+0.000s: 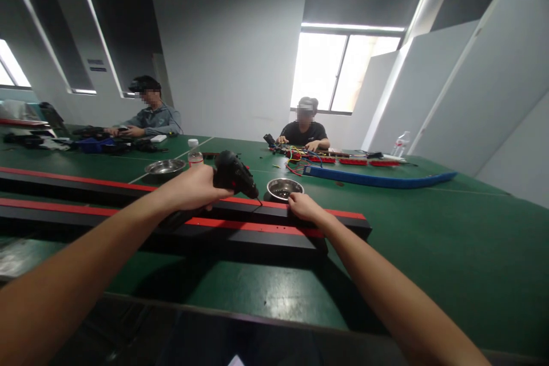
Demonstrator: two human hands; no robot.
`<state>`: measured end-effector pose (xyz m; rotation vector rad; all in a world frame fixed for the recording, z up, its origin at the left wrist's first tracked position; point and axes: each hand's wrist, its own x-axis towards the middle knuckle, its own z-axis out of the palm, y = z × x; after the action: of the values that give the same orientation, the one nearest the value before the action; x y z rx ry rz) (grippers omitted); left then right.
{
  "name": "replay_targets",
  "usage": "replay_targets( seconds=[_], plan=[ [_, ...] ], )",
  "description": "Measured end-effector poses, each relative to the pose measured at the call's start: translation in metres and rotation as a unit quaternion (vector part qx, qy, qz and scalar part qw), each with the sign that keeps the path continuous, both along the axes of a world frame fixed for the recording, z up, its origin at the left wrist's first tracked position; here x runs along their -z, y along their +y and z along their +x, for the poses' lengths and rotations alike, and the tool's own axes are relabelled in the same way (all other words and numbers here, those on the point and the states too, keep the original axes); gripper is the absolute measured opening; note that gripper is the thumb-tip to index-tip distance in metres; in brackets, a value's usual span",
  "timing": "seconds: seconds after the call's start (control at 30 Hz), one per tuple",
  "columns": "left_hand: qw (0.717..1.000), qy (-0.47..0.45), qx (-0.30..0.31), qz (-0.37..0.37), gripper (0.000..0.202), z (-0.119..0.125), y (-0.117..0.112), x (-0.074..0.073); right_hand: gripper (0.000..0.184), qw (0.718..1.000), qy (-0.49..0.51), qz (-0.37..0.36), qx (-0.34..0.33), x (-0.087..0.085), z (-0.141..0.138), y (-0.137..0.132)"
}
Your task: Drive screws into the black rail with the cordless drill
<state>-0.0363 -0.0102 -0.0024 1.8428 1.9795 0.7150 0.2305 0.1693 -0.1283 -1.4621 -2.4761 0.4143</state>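
Observation:
My left hand is wrapped around the grip of a black cordless drill. The drill's thin bit points down to the right, its tip close to the red top of the farther long black-and-red bar. My right hand is closed above that bar's right part, beside the near rim of a metal bowl with small dark pieces, seemingly screws, inside. Whatever its fingers hold is hidden. Nearer to me lies a second black-and-red bar, parallel to the first, with small holes in its red strip.
Another metal bowl and a bottle stand at the left behind the bars. A long blue strip lies to the right. Across the green table, a person handles wired parts; another person sits at far left.

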Motion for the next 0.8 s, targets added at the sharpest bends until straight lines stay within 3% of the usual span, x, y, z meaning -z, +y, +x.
replay_targets(
  seconds=[0.13,0.33,0.57,0.7,0.8],
  plan=[
    [0.976,-0.214,-0.046,0.019,0.035,-0.009,-0.015,0.035,0.038,0.999,-0.011,0.047,0.007,0.001,0.000,0.001],
    [0.899,-0.420,-0.122,0.001,0.038,-0.007,-0.014,0.068,0.039,0.998,-0.025,0.057,-0.031,-0.001,0.000,-0.010],
    [0.823,-0.564,-0.067,0.003,0.024,-0.014,0.000,0.102,0.041,0.992,-0.082,0.090,-0.026,-0.004,-0.017,-0.020],
    [0.799,-0.598,-0.051,0.029,0.015,-0.021,-0.001,0.113,0.042,0.991,-0.074,0.083,-0.070,0.000,-0.036,-0.018],
    [0.791,-0.609,-0.048,0.042,0.012,-0.024,-0.003,0.115,0.042,0.992,-0.075,0.081,-0.052,0.002,-0.045,-0.014]
  ],
)
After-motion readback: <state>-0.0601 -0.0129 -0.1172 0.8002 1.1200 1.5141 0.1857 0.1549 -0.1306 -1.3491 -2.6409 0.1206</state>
